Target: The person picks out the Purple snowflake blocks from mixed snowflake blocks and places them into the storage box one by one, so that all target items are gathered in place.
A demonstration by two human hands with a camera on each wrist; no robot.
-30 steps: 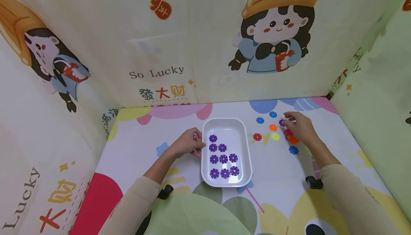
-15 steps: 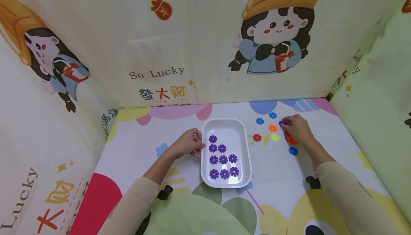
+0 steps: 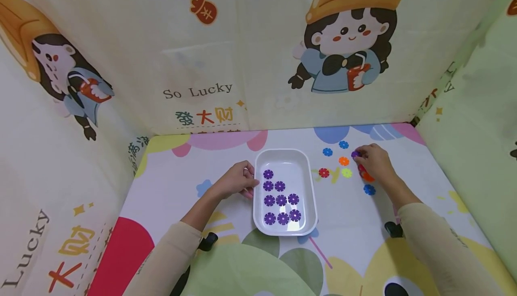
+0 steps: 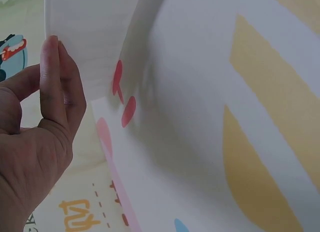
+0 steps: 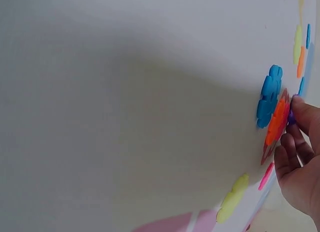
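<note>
In the head view, the left hand [image 3: 236, 180] grips the left rim of a white plastic tray [image 3: 296, 165], thumb over the edge. The left wrist view shows its fingers [image 4: 54, 87] against the tray's outer wall. Several purple snowflake discs [image 3: 281, 200] lie in the tray in rows. To the right, the right hand [image 3: 377, 163] pinches a purple snowflake disc [image 3: 355, 154] between thumb and fingertips, low over the table. Right beside those fingers, an orange disc [image 5: 276, 123] overlaps a red one, partly hidden by the hand in the head view.
Loose discs lie right of the tray: a red one [image 3: 324, 173], a yellow-green one [image 3: 347, 173], an orange one [image 3: 343, 161] and several blue ones, one [image 3: 369, 189] nearer the person. A patterned cloth [image 3: 226, 260] covers the table. Printed curtains [image 3: 258, 62] enclose the back and sides.
The right hand has moved slightly down and its fingertips have come together on the purple disc, then stayed there. The left hand and tray have not moved.
</note>
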